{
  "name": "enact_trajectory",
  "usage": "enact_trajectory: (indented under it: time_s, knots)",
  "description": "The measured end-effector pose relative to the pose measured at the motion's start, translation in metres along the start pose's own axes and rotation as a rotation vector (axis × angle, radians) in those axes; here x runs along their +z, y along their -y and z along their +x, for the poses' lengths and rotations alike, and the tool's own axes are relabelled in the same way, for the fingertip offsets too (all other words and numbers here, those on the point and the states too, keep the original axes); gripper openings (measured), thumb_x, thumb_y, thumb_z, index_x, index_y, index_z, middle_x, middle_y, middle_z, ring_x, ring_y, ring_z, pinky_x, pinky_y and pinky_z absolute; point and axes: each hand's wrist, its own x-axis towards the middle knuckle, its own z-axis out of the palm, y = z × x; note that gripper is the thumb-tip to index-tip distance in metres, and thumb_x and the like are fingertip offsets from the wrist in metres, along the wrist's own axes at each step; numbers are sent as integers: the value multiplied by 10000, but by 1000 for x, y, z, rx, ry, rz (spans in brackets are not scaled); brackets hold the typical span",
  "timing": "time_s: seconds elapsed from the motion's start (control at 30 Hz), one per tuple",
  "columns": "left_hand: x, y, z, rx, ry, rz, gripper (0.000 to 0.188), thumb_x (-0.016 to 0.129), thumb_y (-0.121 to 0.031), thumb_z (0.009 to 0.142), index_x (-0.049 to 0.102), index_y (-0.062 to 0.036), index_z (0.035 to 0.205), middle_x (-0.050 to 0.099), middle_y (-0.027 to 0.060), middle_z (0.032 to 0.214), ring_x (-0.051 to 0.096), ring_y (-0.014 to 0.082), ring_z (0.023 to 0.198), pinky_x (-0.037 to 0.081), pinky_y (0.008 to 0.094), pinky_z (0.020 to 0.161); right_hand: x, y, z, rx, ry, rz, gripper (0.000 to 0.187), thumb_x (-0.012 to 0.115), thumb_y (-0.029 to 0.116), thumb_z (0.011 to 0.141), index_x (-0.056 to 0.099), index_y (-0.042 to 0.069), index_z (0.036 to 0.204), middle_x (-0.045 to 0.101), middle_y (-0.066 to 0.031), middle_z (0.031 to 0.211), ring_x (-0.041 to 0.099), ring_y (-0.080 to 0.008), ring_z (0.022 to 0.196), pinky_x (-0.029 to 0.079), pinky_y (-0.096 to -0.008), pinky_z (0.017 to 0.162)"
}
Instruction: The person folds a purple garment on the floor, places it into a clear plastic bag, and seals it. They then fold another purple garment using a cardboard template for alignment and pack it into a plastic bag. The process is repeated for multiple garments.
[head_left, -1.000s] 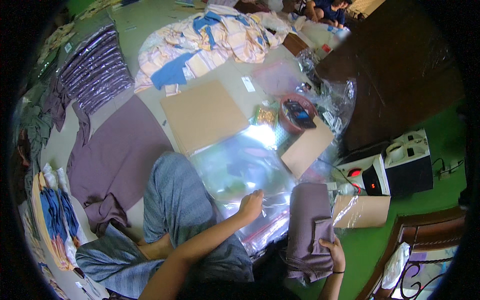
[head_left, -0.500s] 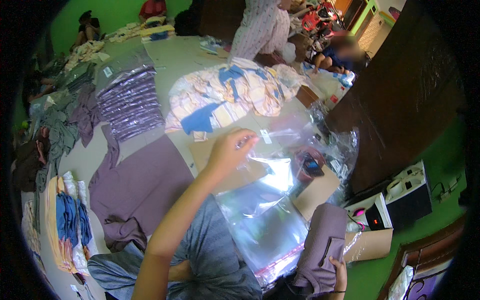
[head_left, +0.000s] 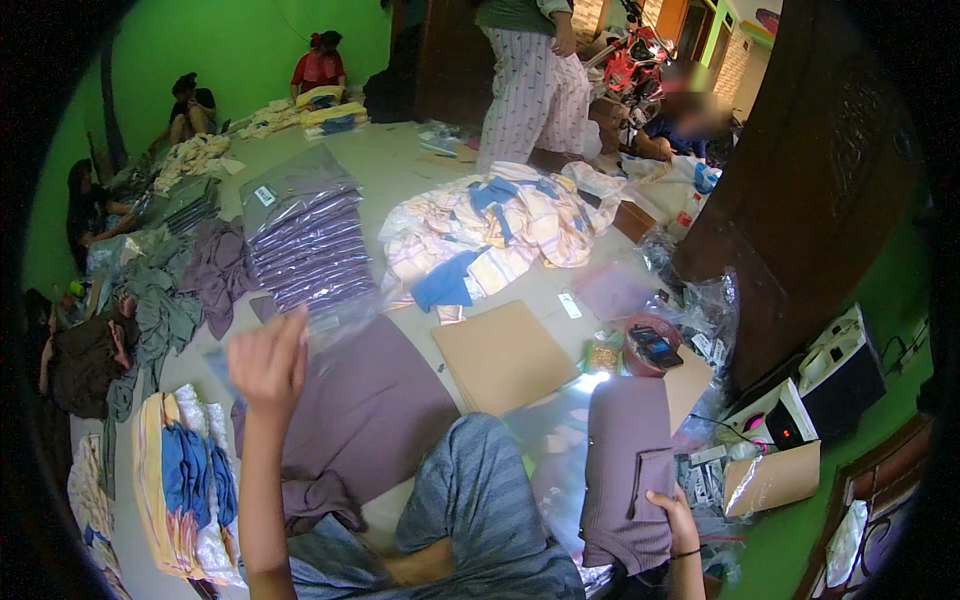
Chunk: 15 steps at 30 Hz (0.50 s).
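My left hand is raised on the left, fingers closed on a clear plastic bag that is smeared by motion. Beneath the bag lies a dull purple garment, spread flat on the floor. At the lower right my right hand grips a folded purple ribbed garment by its side, thumb on top and the other fingers hidden underneath. Partly covered by this folded garment is a pile of clear plastic bags, close to my bent knee in grey trousers.
Ahead stand a stack of bagged purple garments and a heap of striped cloth. Cardboard sheets lie mid-floor; a phone rests on a reddish tub. Folded striped clothes sit left. Several people are farther off, one standing.
My left hand has swung left, taking the clear bag off the bag pile and over the spread garment. My right hand still holds the folded garment. The view has shifted, baring the cardboard sheets.
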Motion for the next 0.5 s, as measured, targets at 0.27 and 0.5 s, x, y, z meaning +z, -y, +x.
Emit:
enact_trajectory:
  time_s: [0.27,0.5]
  knots:
    - [-28,-34,-168,-271,539,-153,263,582,-120,680,574,-77,939,558,55,873,501,206,768,357,339,649,72,-10,39,27,356,-48,510,612,51,686,406,-8,1149,522,-89,1031,506,-182,929,390,-300,832]
    - [-14,-70,-262,-739,931,-178,165,554,-145,712,618,-88,854,517,110,881,488,255,843,371,358,705,104,-36,54,101,560,-131,522,626,72,698,401,-12,1162,514,-86,1060,495,-174,956,367,-281,856]
